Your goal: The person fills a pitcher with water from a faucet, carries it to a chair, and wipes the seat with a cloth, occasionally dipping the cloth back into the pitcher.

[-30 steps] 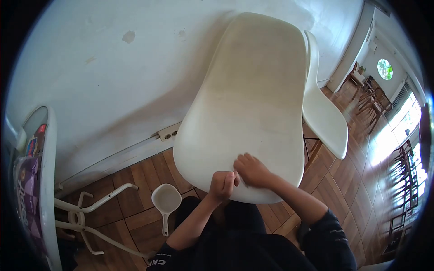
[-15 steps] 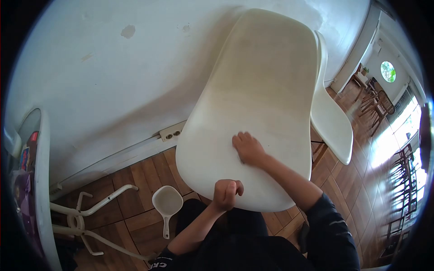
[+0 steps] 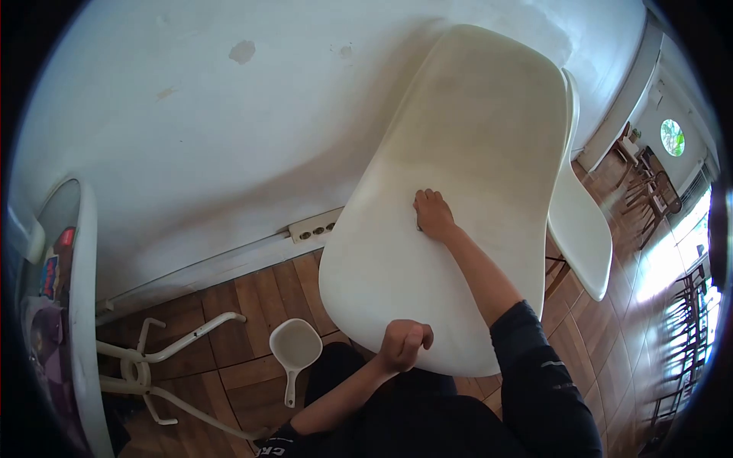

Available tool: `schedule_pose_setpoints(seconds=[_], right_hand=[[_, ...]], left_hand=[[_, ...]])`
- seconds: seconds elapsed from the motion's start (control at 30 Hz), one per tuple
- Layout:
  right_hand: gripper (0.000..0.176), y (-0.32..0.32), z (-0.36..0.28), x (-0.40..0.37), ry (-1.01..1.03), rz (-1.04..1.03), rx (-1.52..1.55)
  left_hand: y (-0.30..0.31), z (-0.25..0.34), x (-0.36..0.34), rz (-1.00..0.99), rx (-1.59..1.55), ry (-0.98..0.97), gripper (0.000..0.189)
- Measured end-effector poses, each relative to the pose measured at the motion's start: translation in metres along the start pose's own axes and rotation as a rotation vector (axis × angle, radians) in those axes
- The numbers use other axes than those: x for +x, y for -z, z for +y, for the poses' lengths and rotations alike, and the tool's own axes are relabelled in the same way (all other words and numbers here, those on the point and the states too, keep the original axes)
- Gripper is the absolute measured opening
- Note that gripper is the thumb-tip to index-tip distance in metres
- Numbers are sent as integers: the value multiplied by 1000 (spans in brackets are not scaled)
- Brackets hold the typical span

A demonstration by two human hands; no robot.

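Note:
A white molded chair (image 3: 450,282) with a smooth one-piece seat and back stands in front of me, its back near the wall. On the seat, around its middle, rests my right hand (image 3: 435,215), fingers curled down. A small dark edge shows beneath that palm; what it belongs to is hidden. My left hand (image 3: 405,345) is closed in a fist at the seat's front edge, thumb on top. The inside of this fist is out of sight.
A second white chair (image 3: 584,229) stands behind on the right. On the wooden floor lie a white dipper (image 3: 295,343) and a white metal leg base (image 3: 137,370) at left. A power strip (image 3: 314,228) runs along the wall. Several brown chairs (image 3: 653,191) stand farther right.
My right hand has moved farther up the seat, toward the backrest. My left fist keeps its place by the front edge. The whole view has shifted slightly.

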State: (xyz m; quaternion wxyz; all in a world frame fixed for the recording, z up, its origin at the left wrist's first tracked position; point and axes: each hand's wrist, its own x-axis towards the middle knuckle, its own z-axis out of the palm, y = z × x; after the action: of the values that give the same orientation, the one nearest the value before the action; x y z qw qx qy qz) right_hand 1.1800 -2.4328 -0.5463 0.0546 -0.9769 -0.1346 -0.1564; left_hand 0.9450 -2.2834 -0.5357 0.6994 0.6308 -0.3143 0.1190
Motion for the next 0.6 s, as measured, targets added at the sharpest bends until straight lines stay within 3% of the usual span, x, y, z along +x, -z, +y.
schedule_pose_setpoints(seconds=[0.07,0.27,0.37,0.6], right_hand=[[12,15,-4,-20,116,-144,94],[10,51,-29,-94,277,-181,213],[12,66,-45,-144,378,-39,164],[11,117,-53,-242,365,-9,132]], left_hand=[[-4,-1,-1,19,-16,19,47],[-4,3,-1,41,1,85,47],[-6,2,-1,79,34,52,45],[-4,-2,-3,123,53,0,37]])
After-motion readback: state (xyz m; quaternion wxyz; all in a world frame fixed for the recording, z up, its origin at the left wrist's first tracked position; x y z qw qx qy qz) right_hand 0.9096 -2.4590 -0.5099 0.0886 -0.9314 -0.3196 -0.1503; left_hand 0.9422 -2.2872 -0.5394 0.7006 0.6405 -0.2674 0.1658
